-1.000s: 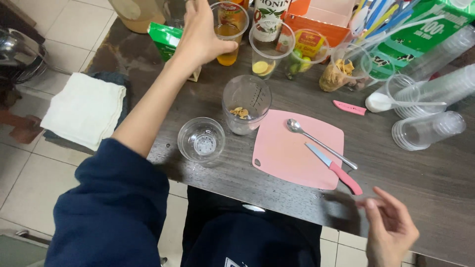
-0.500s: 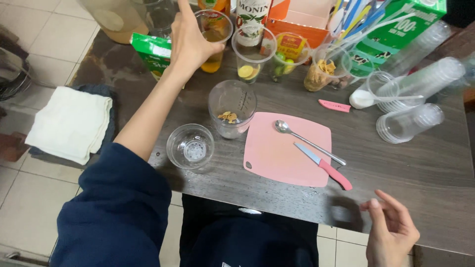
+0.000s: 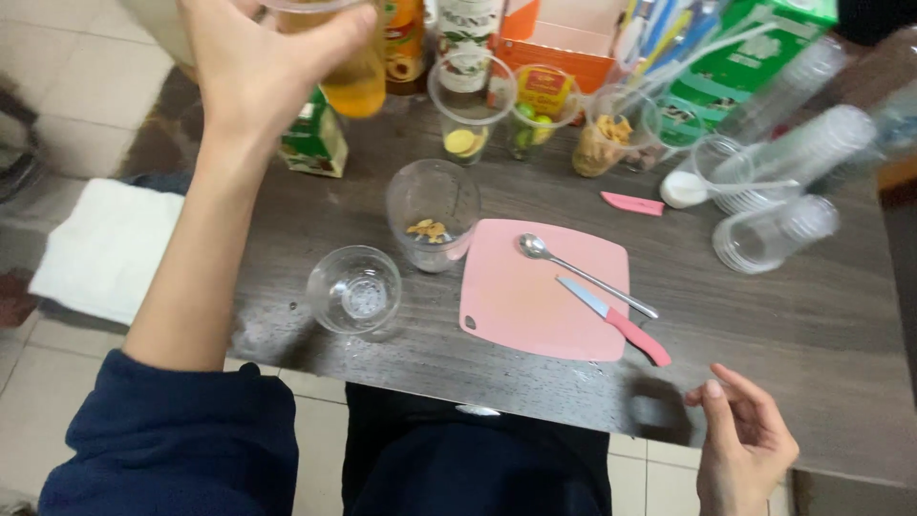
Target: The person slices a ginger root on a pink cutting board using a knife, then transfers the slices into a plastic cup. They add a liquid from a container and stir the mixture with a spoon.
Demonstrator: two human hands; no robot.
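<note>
So the left hand (image 3: 253, 72) is up at the far left of the table, fingers wrapped tight around a clear plastic cup of amber liquid (image 3: 353, 81), lifted off the dark wood table (image 3: 812, 325). The cup sits right in the grip, thumb on the near side, its top edge cut off by the frame. Just beside it, lower down, there's a green carton (image 3: 313, 141).

The right hand (image 3: 745, 449) is way off at the near right edge of the table, holding nothing, fingers loosely curled and apart, well away from the cup.

Between the two: a tall clear cup with some yellowish bits at the bottom (image 3: 432, 225), touching the corner of a pink cutting board (image 3: 543, 296). On the board lie a metal spoon (image 3: 583, 272) and a pink-handled knife (image 3: 616, 320), side by side. A short empty glass (image 3: 353, 290) stands near the front edge, under the left forearm. White folded cloth (image 3: 110, 248) is off to the left.
</note>
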